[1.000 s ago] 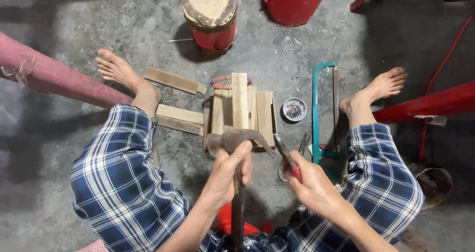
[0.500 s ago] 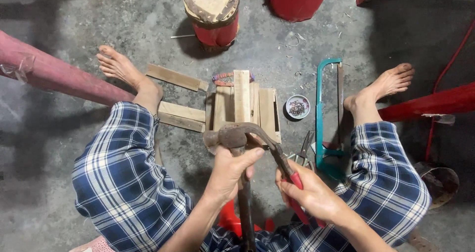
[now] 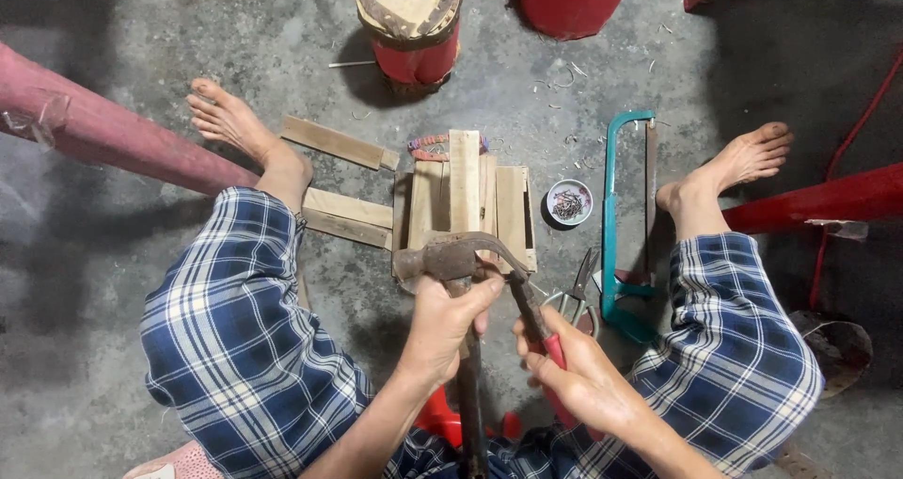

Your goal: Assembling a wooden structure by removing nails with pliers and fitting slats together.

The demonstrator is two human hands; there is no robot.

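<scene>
Rusty steel leads here: the left hand (image 3: 450, 321) is closed around a claw hammer (image 3: 458, 256) just below its head, which hovers over the near edge of a bundle of wooden slats (image 3: 463, 201) directly ahead. The right hand (image 3: 585, 377) grips red-handled pliers (image 3: 532, 311), whose tip reaches up beside the hammer head. This looks like setting or pulling a nail; the next move calls for a steady pliers grip and a short, controlled blow.

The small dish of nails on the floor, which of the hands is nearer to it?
The right hand is nearer: it holds red-handled pliers below and slightly left of the dish of nails. The left hand, gripping the hammer, is farther left.
</scene>
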